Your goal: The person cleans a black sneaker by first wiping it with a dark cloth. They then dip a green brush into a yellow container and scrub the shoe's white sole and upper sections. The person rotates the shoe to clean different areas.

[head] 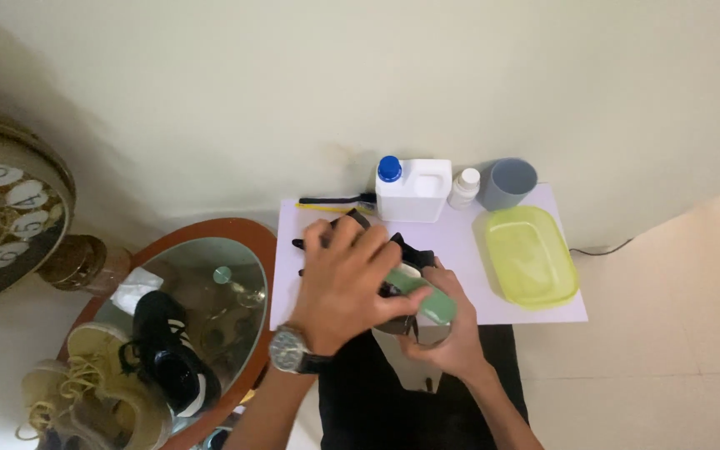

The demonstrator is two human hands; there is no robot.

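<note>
In the head view, the two hands meet over the near edge of a white sheet (pixel 510 310) that lies on the floor by the wall. The left hand (pixel 345 287), with a watch (pixel 290 347) on its wrist, lies on top, its fingers bent down over a black shoe (pixel 406 250). How tightly these fingers press the shoe I cannot tell, but they cover most of it; only the dark tongue and part of the heel show beyond the fingertips. The right hand (pixel 447 333) comes from below and is closed around a green brush (pixel 428 298). The brush sits between the two hands, touching the shoe just under the left fingers, its pale green body pointing toward the right wrist.

Behind the hands, near the wall, stand a white jug (pixel 414 192) with a blue cap, a small white bottle (pixel 464 187) and a grey cup (pixel 507 183), close together in a row. A toothbrush (pixel 335 202) with a yellow and black handle lies left of the jug. A yellow-green tub (pixel 531 254) rests on the right part of the sheet, well apart from the hands.

To the left there is an oval glass table (pixel 239 229) with a wooden rim. A black sneaker (pixel 168 350) and a pale yellow sneaker (pixel 102 387) lie on it. A round clock (pixel 2 217) shows at the far left edge.
</note>
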